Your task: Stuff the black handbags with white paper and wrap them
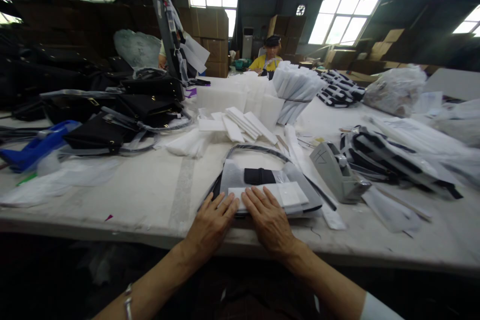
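A black handbag (315,206) lies at the table's front edge, its wrapped handle (258,149) arching away from me. Grey-white foam sheet (233,174) covers much of its upper face, with a black strap piece (259,176) showing in the middle. Along the near side rests a flat white foam strip (296,195). My left hand (213,217) lies flat at the bag's near left, fingertips at the strip's left end. My right hand (268,217) presses flat on the strip, fingers stretched out. Neither hand grasps anything.
Right of the bag stands a grey tape dispenser (337,172). White foam strips (243,125) and stacked foam sheets (296,87) lie behind it. Black handbags (108,130) and a blue tape gun (37,147) are at left. A person in yellow (268,57) sits across the table.
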Available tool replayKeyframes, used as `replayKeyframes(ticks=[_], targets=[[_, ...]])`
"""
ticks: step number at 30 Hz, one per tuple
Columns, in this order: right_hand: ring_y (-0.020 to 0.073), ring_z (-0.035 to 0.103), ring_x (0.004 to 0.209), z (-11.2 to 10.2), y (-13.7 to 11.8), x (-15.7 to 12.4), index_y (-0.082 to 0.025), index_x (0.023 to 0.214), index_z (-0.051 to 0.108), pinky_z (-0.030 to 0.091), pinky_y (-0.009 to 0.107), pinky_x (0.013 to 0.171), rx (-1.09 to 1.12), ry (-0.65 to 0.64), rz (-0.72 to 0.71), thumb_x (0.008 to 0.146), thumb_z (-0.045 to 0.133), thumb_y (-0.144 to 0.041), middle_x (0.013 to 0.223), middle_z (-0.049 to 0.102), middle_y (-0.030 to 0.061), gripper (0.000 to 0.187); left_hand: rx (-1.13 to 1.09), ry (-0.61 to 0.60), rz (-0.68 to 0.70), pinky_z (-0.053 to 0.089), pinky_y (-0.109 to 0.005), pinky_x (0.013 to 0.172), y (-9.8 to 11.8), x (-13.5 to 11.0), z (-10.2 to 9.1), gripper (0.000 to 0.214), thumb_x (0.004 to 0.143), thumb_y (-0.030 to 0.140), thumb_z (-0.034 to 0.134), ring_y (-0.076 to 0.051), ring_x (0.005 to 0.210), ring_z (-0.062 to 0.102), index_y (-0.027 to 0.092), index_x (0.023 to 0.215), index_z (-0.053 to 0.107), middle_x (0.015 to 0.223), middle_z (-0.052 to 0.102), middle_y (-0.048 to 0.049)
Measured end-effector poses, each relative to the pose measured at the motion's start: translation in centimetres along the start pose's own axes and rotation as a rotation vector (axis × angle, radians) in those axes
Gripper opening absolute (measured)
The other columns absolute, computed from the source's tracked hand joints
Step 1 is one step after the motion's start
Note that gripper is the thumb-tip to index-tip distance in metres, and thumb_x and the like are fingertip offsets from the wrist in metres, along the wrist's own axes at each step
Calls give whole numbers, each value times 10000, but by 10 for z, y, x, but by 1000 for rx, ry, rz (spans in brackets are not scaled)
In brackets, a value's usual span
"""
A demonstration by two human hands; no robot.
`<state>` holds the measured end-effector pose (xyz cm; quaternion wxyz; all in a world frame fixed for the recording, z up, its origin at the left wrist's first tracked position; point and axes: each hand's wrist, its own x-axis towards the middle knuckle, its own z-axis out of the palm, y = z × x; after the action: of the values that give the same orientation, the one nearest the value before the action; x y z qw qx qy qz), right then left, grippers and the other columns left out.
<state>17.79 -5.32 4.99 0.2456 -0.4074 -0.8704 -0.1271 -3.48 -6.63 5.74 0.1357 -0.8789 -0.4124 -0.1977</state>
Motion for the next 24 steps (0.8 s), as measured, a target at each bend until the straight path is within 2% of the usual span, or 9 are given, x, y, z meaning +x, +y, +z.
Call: replayKeyframes(ticks=[3,5,7,10,13,15,20,24], targets=[[251,489,1301,0,0,0,-191,1366,528,294,459,1146,25,-6,2,975,425,-161,1383,586,67,406,-95,-48,-80,316,-518,1102,3,26,-16,279,985,293,449,-259,1153,608,223,1192,622,1202,697,-45],[254,486,1304,-1,1,0,-195,1368,525,301,468,1142,25,-21,-1,966,445,-154,1385,585,69,412,-144,-68,-115,296,-503,1119,1,51,-18,285,1010,309,400,-234,1171,601,231,1137,643,1164,712,-36],[260,473,1319,-3,2,1,-188,1387,504,298,477,1146,16,-42,1,956,467,-148,1401,571,77,434,-160,-76,-125,306,-481,1122,-7,74,-9,311,1012,333,404,-228,1242,559,207,1212,607,1278,657,-76],[264,466,1330,-5,1,3,-205,1427,463,292,481,1154,9,-97,21,948,504,-158,1425,548,83,482,-137,-118,-168,362,-498,1083,-23,93,19,364,970,398,503,-277,1288,524,161,1230,593,1331,613,-138],[261,478,1321,-7,1,5,-221,1420,474,298,480,1153,27,-126,36,945,537,-181,1426,548,83,481,-132,-145,-209,416,-489,1034,-35,92,43,398,960,417,517,-288,1269,540,136,1235,582,1308,623,-167],[264,490,1310,-7,1,6,-221,1402,494,310,481,1145,34,-122,40,941,553,-188,1416,557,84,465,-131,-154,-202,409,-491,1046,-39,89,49,418,965,426,502,-278,1284,528,140,1264,560,1327,610,-163],[270,504,1292,-7,0,5,-223,1389,507,312,480,1138,30,-115,60,946,541,-175,1398,575,75,446,-146,-148,-134,330,-547,1108,-39,78,37,409,986,394,457,-268,1322,494,175,1323,532,1378,577,-140],[268,484,1307,-6,-2,4,-212,1399,492,297,486,1142,26,-125,61,955,508,-152,1397,574,77,448,-193,-107,-8,338,-434,1136,-35,56,30,408,1020,347,369,-190,1360,454,210,1387,484,1424,546,-83]])
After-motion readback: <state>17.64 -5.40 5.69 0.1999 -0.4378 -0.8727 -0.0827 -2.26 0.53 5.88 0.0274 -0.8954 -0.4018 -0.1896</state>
